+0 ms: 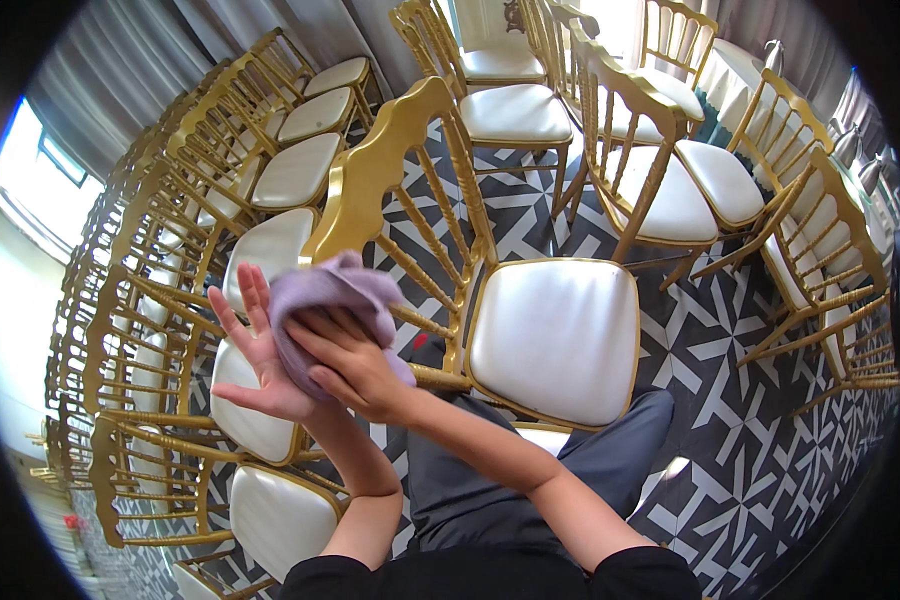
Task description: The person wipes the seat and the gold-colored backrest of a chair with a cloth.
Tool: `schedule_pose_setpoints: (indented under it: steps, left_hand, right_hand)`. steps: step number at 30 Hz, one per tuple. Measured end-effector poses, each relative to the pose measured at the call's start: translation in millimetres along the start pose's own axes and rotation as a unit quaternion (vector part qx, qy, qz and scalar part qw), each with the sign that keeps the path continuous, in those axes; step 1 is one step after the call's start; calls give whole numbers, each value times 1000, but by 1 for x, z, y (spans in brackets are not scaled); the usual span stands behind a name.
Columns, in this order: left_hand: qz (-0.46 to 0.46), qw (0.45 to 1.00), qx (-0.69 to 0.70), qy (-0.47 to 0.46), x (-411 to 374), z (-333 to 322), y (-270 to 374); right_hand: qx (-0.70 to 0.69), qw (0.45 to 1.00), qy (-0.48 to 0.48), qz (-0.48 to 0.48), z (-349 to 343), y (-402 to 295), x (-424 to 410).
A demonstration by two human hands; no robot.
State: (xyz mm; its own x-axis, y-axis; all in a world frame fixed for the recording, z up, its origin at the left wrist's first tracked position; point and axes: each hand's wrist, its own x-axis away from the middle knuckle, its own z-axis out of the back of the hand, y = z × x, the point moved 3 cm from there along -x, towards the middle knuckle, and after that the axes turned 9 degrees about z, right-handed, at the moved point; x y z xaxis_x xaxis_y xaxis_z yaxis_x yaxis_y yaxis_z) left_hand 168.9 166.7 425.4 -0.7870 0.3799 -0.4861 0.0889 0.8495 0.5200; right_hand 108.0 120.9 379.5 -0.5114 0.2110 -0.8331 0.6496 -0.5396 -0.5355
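Observation:
My left hand [261,360] is raised, palm showing and fingers spread. A purple cloth [330,292] is bunched against the inner side of that palm. My right hand [356,364] holds the cloth from above, its fingers lying in a fold. Just beyond both hands stands a gold-painted wooden chair; its curved backrest [360,199] rises behind the cloth, which hides part of it. The chair's white padded seat [555,341] is to the right of my hands, above my knees.
Rows of similar gold chairs [150,262] line the left side. More chairs [649,191] stand ahead and to the right, near a cloth-covered table [735,75]. The floor [697,337] has a black-and-white geometric pattern. Grey curtains [142,67] hang behind.

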Motion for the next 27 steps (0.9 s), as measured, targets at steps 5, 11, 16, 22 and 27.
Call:
schedule_pose_setpoints:
  steps: [5, 11, 16, 22, 27]
  left_hand:
    - [-11, 999, -3, 32, 1, 0, 3]
    - [-39, 986, -159, 39, -1, 2, -4]
    - [-27, 987, -148, 55, -2, 6, -5]
    - [-46, 988, -122, 83, 2, 5, -5]
    - [-52, 983, -134, 111, 3, 9, -6]
  right_hand:
    - [136, 991, -4, 10, 11, 17, -45]
    - [216, 958, 184, -43, 49, 109, -82]
    - [181, 955, 184, -146, 36, 109, -70]
    - [94, 988, 73, -99, 7, 26, -19]
    - [91, 992, 26, -88, -8, -1, 26]
